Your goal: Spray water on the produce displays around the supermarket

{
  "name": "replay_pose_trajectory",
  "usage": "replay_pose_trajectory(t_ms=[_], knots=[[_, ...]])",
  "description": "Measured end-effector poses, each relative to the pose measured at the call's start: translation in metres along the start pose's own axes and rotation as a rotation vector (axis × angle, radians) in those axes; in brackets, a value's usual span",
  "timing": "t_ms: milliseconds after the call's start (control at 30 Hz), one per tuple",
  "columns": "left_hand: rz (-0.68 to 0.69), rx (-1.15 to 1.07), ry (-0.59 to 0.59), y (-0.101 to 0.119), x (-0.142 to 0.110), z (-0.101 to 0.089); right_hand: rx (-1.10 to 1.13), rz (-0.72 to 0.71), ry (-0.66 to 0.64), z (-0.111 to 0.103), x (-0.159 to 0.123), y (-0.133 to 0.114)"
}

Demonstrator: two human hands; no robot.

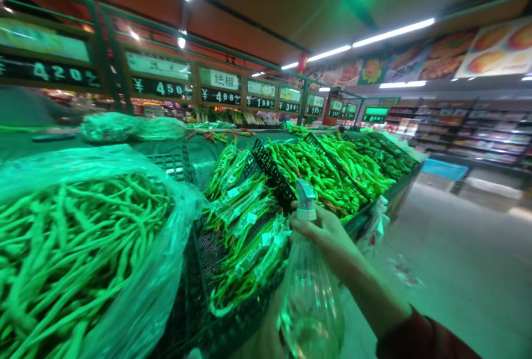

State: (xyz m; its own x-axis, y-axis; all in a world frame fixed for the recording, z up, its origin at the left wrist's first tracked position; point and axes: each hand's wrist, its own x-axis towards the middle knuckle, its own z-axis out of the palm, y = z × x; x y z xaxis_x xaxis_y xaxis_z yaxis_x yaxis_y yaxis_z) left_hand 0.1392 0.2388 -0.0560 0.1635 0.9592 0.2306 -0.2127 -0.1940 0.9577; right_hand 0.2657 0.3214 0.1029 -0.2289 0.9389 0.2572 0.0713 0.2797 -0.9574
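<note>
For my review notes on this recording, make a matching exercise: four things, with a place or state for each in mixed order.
1. right hand
2. bottle
3. long beans
4. wrapped bundles

A. in an open plastic bag
B. bearing small pale labels
C. see-through body, pale spray top
D. gripping just below the spray top

Pairs: 1-D, 2-C, 3-A, 4-B

left sign: 420 | second sign: ¥450 | third sign: 线椒, ¥488 | fourth sign: ¥168
</note>
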Motion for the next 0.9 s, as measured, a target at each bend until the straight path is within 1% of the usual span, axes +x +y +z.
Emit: replay_pose_trajectory(t_ms=[67, 167, 233, 333, 400, 533, 600, 633, 733, 833, 900], knots=[[-0.038, -0.007, 0.042, 0.003, 0.012, 0.001, 0.022, -0.016, -0.028, -0.001, 0.015, 0.001], [-0.060, -0.178, 0.074, 0.010, 0.026, 0.003, 0.072, -0.035, -0.100, 0.005, 0.039, 0.001], [-0.048, -0.220, 0.157, 0.014, 0.030, 0.003, 0.112, -0.043, -0.160, 0.012, 0.055, 0.000], [0.004, -0.119, 0.335, 0.019, 0.033, 0.002, 0.176, -0.057, -0.263, 0.024, 0.075, -0.004], [0.047, -0.032, 0.432, 0.022, 0.033, 0.002, 0.215, -0.068, -0.328, 0.033, 0.083, -0.007], [0.143, 0.136, 0.622, 0.020, 0.030, 0.006, 0.284, -0.079, -0.477, 0.046, 0.090, -0.012], [0.162, 0.172, 0.698, 0.016, 0.029, 0.009, 0.306, -0.079, -0.539, 0.051, 0.091, -0.013], [0.165, 0.164, 0.718, 0.014, 0.028, 0.010, 0.316, -0.077, -0.561, 0.053, 0.091, -0.014], [0.173, 0.081, 0.724, 0.009, 0.026, 0.015, 0.343, -0.067, -0.602, 0.054, 0.091, -0.015], [0.213, 0.121, 0.735, 0.010, 0.027, 0.022, 0.361, -0.069, -0.621, 0.046, 0.090, -0.017], [0.249, 0.108, 0.716, 0.015, 0.030, 0.029, 0.371, -0.072, -0.619, 0.038, 0.089, -0.019]])
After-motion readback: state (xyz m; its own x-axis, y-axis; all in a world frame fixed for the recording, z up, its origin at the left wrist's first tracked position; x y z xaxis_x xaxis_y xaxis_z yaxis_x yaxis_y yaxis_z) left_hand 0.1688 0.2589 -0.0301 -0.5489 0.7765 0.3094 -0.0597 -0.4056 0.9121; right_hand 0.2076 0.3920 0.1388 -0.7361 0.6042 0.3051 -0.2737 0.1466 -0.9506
